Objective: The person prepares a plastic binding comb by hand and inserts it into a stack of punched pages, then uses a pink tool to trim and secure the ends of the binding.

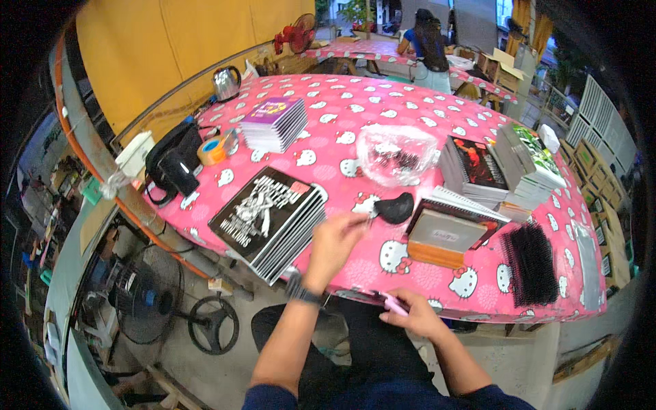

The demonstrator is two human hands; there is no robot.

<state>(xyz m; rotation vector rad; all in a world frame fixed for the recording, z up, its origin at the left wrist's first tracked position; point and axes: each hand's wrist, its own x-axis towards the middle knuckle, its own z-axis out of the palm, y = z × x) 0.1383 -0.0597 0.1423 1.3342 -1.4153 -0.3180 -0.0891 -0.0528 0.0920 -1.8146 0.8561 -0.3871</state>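
My left hand, with a dark watch on its wrist, reaches over the table with its fingertips pinched together. Whatever they hold is too small to make out. Right beside the fingertips lies a small black rounded object. At the table's front edge my right hand is closed round a pink-handled tool with a dark tip; its working end is hard to see. To the left of my left hand rises a stack of black-covered books. On the other side, spiral-bound notebooks lean behind a small wooden-based stand.
Purple books, a tape roll, a black bag and a kettle stand at left. Clear plastic wrap lies mid-table. Book stacks and black coils are at right. A person sits far off.
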